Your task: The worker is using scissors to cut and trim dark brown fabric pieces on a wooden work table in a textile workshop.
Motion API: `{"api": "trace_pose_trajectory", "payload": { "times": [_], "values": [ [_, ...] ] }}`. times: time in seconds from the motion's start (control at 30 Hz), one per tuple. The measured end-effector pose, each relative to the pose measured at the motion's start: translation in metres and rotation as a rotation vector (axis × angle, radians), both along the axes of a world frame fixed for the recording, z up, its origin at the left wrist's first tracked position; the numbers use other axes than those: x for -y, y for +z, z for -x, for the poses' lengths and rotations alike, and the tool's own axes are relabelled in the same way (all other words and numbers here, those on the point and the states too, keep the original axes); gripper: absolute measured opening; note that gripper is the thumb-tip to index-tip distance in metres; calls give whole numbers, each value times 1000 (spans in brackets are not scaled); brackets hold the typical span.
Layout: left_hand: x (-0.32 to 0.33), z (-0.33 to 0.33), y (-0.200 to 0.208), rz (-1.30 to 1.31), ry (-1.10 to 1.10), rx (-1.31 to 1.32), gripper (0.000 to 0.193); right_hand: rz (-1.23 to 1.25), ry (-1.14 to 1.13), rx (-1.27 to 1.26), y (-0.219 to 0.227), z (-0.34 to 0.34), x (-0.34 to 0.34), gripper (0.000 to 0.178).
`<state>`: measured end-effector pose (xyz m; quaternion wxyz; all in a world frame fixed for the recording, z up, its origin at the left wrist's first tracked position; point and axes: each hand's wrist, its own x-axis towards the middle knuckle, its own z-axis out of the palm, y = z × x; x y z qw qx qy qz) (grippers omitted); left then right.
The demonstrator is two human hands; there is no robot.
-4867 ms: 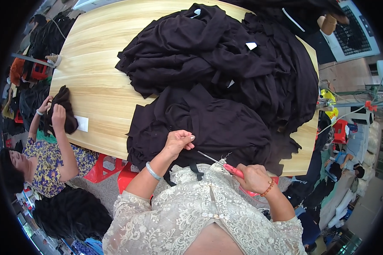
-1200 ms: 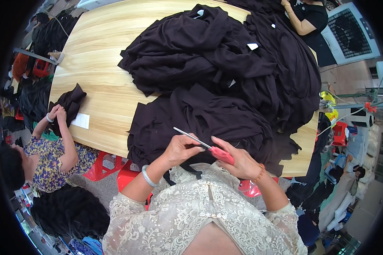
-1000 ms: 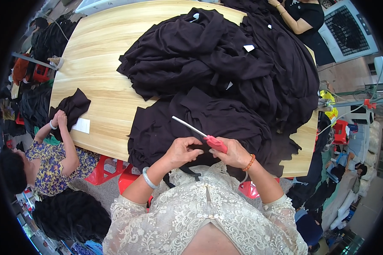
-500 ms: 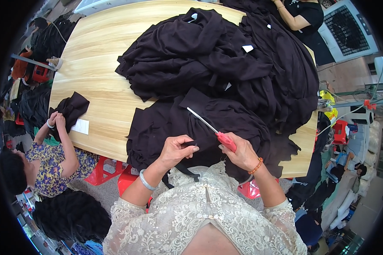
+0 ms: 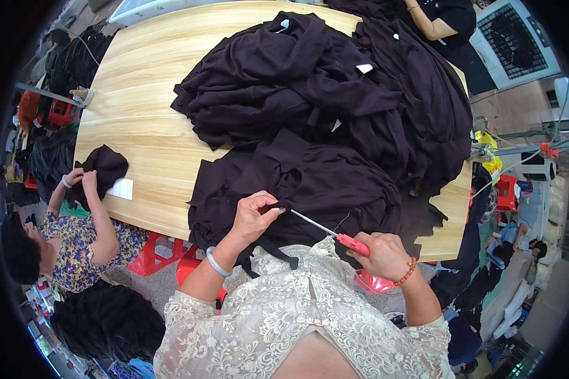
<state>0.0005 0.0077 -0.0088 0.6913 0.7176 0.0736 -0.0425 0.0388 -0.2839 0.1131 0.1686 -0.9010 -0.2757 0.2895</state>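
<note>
My left hand (image 5: 253, 218) pinches an edge of dark fabric (image 5: 287, 180) between thumb and fingers, above the near side of the table. In my right hand (image 5: 384, 256) is a screwdriver-shaped tool (image 5: 354, 244) with a red handle and a thin, straight metal shaft. The shaft slants up and left, its tip close to the pinched fabric. I cannot tell whether it touches. Under and beyond both hands lies a heap of dark garments (image 5: 297, 76), with small white tags showing in its folds. A narrow dark strip (image 5: 278, 254) hangs below my left hand, against my lace top.
The pale wooden table (image 5: 148, 82) bends round me. At the left a person (image 5: 85, 243) handles a dark cloth piece (image 5: 107, 165) beside a white paper (image 5: 121, 188). Another person (image 5: 446, 22) stands at the far right. Red stools (image 5: 153, 256) stand by the near edge.
My right hand has moved right and down, and the tool's tip has come down near my left fingers. My left hand has shifted slightly up. The left person's cloth has changed shape.
</note>
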Motion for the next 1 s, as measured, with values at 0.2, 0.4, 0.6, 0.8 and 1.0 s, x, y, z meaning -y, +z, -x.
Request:
{"api": "trace_pose_trajectory", "payload": {
  "times": [0.2, 0.4, 0.6, 0.8, 1.0],
  "values": [
    [-1, 6, 2, 126, -19, 5, 6, 9, 33, -9, -4, 0, 0, 27],
    [-6, 8, 0, 174, -18, 0, 6, 6, 47, -30, 0, -2, -7, 28],
    [-7, 4, 1, 111, -13, -3, 5, 14, 26, -19, 4, -1, -12, 27],
    [-7, 3, -1, 140, -34, 25, 7, 53, 9, -36, 6, -3, -13, 27],
    [-10, 4, -7, 261, -71, 39, 12, 14, -57, -12, 1, -3, -7, 24]
  ]
}}
